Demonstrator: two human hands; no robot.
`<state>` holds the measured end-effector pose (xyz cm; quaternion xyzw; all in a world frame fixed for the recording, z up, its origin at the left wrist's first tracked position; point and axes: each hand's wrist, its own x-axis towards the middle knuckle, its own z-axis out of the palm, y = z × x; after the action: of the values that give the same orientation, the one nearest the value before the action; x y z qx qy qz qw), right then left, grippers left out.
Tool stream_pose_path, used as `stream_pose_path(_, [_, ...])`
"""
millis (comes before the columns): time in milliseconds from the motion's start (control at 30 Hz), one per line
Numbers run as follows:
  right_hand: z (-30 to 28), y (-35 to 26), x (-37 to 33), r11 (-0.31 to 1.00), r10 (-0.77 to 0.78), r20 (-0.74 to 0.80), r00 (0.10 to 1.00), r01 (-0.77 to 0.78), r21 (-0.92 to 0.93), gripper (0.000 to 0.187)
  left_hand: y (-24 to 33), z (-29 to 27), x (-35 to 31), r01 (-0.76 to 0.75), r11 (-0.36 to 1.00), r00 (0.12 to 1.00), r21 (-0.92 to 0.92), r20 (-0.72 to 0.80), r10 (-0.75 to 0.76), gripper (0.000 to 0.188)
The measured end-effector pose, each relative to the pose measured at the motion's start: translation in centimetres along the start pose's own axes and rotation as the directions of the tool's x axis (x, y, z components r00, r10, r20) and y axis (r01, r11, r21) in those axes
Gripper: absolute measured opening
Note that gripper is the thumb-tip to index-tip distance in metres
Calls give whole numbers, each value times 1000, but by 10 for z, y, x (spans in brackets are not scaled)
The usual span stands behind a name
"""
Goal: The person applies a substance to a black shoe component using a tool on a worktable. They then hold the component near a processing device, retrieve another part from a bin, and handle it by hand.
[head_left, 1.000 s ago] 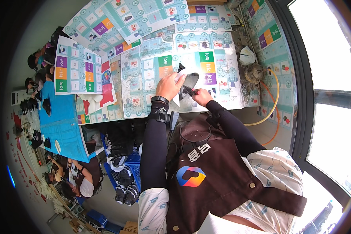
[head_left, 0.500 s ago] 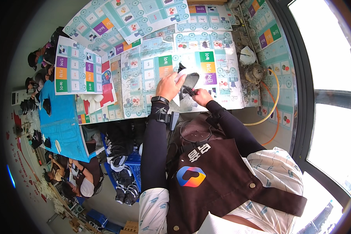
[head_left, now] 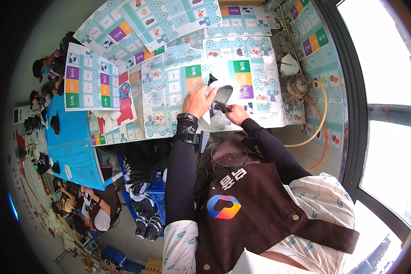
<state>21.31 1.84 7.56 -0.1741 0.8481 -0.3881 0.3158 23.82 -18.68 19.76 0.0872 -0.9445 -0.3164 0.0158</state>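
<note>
Over the near part of the paper-covered table, my left hand (head_left: 197,101) is closed on a white and dark grey shoe piece (head_left: 223,94), thumb across its white edge. A black pointed part sticks up behind the fingers. To the right, my right hand (head_left: 236,114) grips a short black tool (head_left: 221,107) just below the shoe piece; its kind is too small to tell. The tool's tip is close to the lower edge of the piece, and I cannot tell if they touch. A grey patch of the tabletop shows beneath them.
Printed sheets (head_left: 169,18) cover the table (head_left: 255,121). A crusted round pot (head_left: 298,85) stands at its right edge, beside yellow (head_left: 324,107) and orange hoses. White pieces (head_left: 108,119) lie at left. Below is a blue crate (head_left: 159,197) with shoes. Other people work beyond a blue table (head_left: 73,150).
Almost nothing differs. The black tool and my right hand have shifted very slightly, while my left hand and the shoe piece stay in place.
</note>
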Motion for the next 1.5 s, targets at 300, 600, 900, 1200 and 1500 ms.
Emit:
stream_pose_path(300, [5, 6, 7, 996, -83, -55, 995, 82, -19, 28, -1, 1, -1, -14, 1000, 1000, 0, -12, 14, 49])
stream_pose_path(600, [0, 2, 0, 996, -55, 48, 997, 58, -68, 28, -1, 1, -1, -22, 1000, 1000, -2, -3, 22, 50])
stream_pose_path(900, [5, 6, 5, 999, -49, -52, 997, 50, 18, 31, 1, 0, -1, -26, 1000, 1000, 3, -2, 26, 50])
stream_pose_path(1200, [-2, -7, -1, 998, -33, -7, 999, 33, -54, 30, 0, -1, -1, -23, 1000, 1000, 13, 8, 22, 52])
stream_pose_path(1500, [0, 0, -1, 987, -120, 33, 992, 123, -102, 28, 1, -2, 0, -8, 1000, 1000, 14, 22, 8, 53])
